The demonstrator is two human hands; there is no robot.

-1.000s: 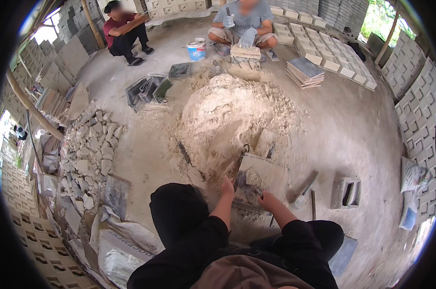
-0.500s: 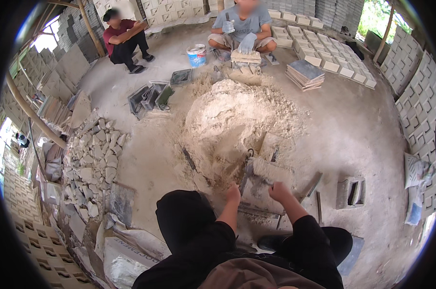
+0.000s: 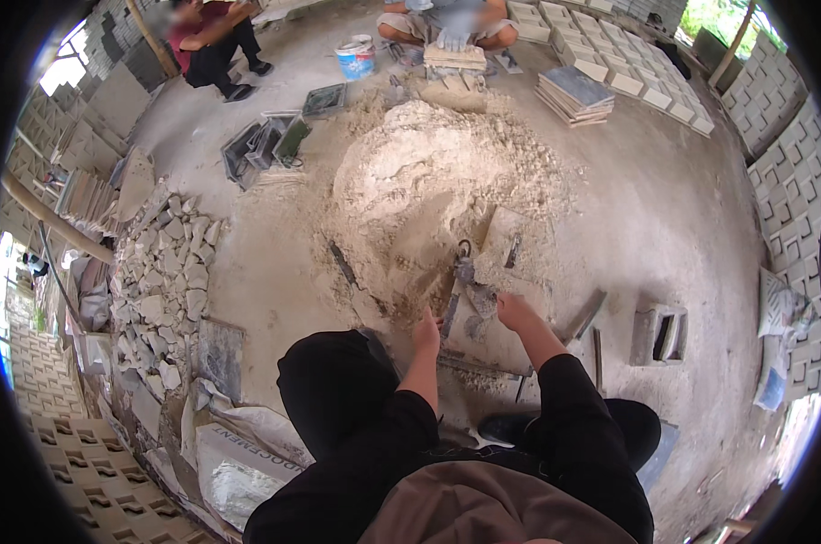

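Both my hands are low over a dusty metal mould frame (image 3: 485,364) on the floor before me. My left hand (image 3: 426,332) is closed beside a dark metal bar (image 3: 451,313) at the frame's left side; what its fingers hold is hidden. My right hand (image 3: 516,312) is a fist at the right end of a grey, powder-coated flat piece (image 3: 479,296), whose kind I cannot make out; whether the fist grips it is unclear. Just beyond them is a dark metal ring (image 3: 465,247). A large heap of pale, sandy powder (image 3: 415,150) rises past the frame.
A hollow block (image 3: 660,335) stands at right, near a loose metal strip (image 3: 585,315). Broken rubble (image 3: 161,290) and an open sack (image 3: 243,467) lie left. Across the heap, a co-worker (image 3: 447,23) sits by stacked slabs (image 3: 454,59); another person (image 3: 216,45) squats beyond a bucket (image 3: 356,59).
My view has tipped downward. My right hand has drawn slightly left and away from me, and the powder-coated piece now lies farther left. The far co-worker's raised hand has lowered.
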